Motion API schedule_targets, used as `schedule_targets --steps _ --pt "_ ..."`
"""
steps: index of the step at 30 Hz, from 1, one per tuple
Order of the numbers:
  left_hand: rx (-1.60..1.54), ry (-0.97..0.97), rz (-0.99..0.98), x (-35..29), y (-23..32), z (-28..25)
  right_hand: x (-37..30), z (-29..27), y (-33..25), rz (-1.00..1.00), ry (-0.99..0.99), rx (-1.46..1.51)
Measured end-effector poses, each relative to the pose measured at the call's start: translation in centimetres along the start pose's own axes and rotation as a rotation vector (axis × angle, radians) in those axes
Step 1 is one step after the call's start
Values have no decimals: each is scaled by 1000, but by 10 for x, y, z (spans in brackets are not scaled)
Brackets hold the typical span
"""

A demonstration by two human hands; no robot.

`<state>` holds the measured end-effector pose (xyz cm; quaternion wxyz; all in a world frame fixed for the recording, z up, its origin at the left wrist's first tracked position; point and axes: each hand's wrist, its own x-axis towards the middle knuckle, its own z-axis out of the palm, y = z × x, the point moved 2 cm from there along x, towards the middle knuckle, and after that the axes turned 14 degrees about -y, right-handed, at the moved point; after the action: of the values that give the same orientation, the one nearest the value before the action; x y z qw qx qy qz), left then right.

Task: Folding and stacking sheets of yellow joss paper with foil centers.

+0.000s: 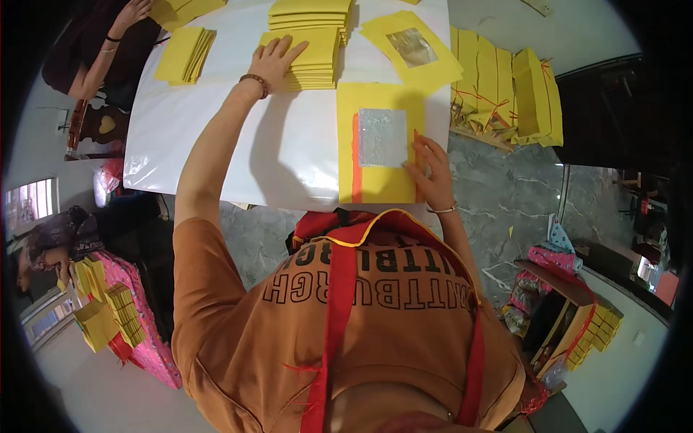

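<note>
On a stack of folded yellow paper (314,65), my left hand (273,66) lies with its fingers spread, gripping nothing. Close to me, at the table's front right, is a yellow paper sheet (379,186) bearing a silver foil rectangle (382,137) and an orange strip (356,173) down its left side. My right hand (433,177) holds this sheet's right edge, thumb on top, beside a second narrow orange band. Farther back, another yellow sheet (440,68) with a foil patch lies turned at an angle.
A white-covered table (195,144) bears a smaller yellow bundle (184,56) at far left. Next to it shows another person's hand (133,13). Yellow bundles tied with red string (484,86) stand right of the table. More yellow packs (123,314) sit at lower left by pink patterned cloth (144,317).
</note>
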<state>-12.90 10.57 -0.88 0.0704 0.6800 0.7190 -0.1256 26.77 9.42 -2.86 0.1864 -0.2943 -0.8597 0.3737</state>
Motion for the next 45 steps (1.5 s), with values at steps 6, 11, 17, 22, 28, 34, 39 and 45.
schedule_targets --steps 6,11,17,22,28,34,39,45 --pt "-124 281 42 -26 23 -22 -1 6 7 48 -16 81" --pt "-589 358 454 -102 122 -20 -1 7 9 57 -13 190" --pt "-300 236 587 -163 194 13 -2 11 16 56 -5 259" --pt "-414 340 550 -162 189 5 -2 17 27 57 3 386" --pt "-1096 -61 255 -142 164 13 -3 17 33 141 97 933" --pt "-1344 -249 236 -131 156 19 -3 18 33 128 125 794" --pt "-1393 -360 245 -126 152 18 -3 21 37 145 154 816" --pt "-1492 -393 258 -122 148 20 -2 20 32 319 119 964"
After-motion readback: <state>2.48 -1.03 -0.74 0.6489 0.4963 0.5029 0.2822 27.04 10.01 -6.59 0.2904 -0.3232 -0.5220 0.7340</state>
